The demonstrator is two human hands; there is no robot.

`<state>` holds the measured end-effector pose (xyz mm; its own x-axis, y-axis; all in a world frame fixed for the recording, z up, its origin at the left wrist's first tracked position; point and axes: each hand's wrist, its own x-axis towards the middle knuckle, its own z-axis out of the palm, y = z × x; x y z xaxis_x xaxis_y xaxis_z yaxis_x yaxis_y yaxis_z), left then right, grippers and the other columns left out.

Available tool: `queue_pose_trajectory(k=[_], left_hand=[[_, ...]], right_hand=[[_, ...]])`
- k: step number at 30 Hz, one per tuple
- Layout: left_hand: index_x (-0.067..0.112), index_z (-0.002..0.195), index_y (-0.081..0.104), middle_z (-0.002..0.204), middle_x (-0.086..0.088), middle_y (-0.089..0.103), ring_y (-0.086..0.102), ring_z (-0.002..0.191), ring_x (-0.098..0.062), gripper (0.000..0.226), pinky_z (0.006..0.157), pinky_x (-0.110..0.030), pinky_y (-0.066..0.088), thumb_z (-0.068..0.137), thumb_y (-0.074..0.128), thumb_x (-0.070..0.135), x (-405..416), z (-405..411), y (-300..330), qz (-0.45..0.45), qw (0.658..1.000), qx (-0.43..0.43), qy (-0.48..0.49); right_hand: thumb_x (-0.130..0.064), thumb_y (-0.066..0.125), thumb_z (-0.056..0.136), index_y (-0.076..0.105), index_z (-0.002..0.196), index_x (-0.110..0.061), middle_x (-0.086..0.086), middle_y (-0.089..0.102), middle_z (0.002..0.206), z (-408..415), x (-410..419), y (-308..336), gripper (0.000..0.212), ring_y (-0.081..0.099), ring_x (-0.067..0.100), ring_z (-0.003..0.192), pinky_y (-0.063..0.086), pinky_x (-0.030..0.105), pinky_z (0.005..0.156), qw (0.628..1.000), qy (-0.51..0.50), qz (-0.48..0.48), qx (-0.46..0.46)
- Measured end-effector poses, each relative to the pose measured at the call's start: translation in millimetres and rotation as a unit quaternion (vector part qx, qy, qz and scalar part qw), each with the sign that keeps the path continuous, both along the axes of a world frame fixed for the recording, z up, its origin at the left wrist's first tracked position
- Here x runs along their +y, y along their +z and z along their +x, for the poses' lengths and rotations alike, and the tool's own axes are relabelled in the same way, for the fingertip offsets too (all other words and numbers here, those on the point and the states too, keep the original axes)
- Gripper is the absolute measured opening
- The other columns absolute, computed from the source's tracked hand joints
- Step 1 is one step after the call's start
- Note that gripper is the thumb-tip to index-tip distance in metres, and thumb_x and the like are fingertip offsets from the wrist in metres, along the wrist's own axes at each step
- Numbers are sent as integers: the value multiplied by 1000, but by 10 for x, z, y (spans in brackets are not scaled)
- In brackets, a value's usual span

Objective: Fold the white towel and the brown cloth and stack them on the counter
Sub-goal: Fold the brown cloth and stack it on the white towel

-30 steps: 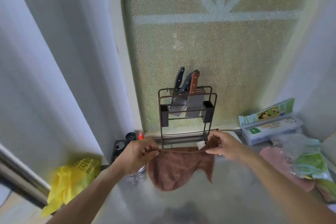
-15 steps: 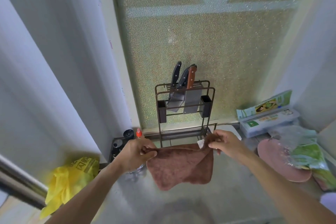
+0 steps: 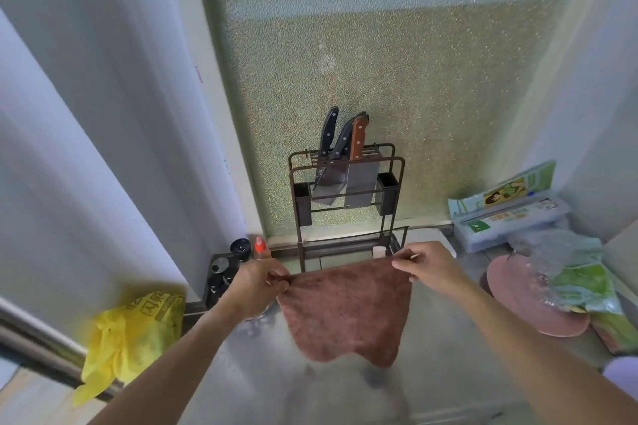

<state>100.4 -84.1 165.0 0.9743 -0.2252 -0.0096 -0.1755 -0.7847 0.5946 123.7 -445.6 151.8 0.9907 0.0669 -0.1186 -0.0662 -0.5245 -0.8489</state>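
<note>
Now the soft brown cloth (image 3: 348, 307) hangs wider & flatter than 1 sec ago, above the shiny metal counter (image 3: 448, 355). Left hand (image 3: 257, 281) pinches its top left corner, right hand (image 3: 429, 262) pinches the top right. Dark wire knife rack (image 3: 345, 197) stands just behind.

The fuzzy reddish-brown square cloth (image 3: 347, 310) hangs in one plain colour over the dull silver-grey metal table (image 3: 448, 348), and behind it stands a dark brown wire knife rack (image 3: 345, 197) holding steel-grey cleavers, two with black handles and one with an orange-brown wooden handle (image 3: 357, 138). The frosted window pane (image 3: 397, 79) is a speckled yellow-green crossed by pale blue-green bars. To the left lies a bright yellow crumpled plastic bag (image 3: 127, 338) with darker printed marks and a small bottle with an orange-red cap (image 3: 259, 245); to the right are a pink round plate (image 3: 518, 300) and a white and green printed box (image 3: 507, 221).
</note>
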Motion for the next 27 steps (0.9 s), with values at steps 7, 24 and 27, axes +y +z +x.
queue_pose_trajectory(k=[7,24,27], left_hand=[[20,92,77,89,11,74,69,79,-1,14,73,-9,54,83,78,9,-78,-63,-85,-55,994,-78,45],[35,93,73,87,15,68,64,77,-5,12,76,-26,54,86,66,30,-132,-1022,-1756,44,984,169,-35],[32,85,72,81,15,67,61,67,4,10,69,-18,51,83,72,22,-158,-918,-1879,28,983,182,5]], right_hand=[[-20,80,80,79,83,-31,-16,77,79,-17,-117,-119,11,69,1,75,48,13,68,994,-8,-74,-78],[-35,77,80,75,75,-35,-17,75,76,-1006,-426,-1675,5,67,-5,71,56,25,75,951,142,-233,145],[-33,76,82,65,67,-45,-17,75,74,-878,-433,-1768,21,68,-4,72,55,22,74,955,122,-221,156]])
